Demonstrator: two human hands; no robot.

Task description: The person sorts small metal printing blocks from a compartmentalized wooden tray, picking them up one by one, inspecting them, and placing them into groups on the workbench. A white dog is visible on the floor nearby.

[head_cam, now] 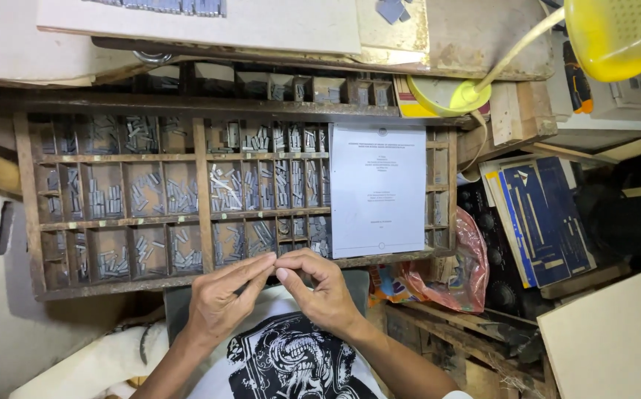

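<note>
Both hands, left hand (221, 295) & right hand (320, 288), fingertips touching by wooden type tray (204, 177)

Wooden type case (202, 192), shallow, weathered brown, many small compartments holding grey metal type sorts (224, 188) lying jumbled, tilted toward viewer, front rail just beyond both hands' fingertips.

Both hands, the left hand (221, 299) and right hand (320, 288), meet fingertip to fingertip just below a wooden type case (31, 214) of small metal pieces (224, 188).
</note>
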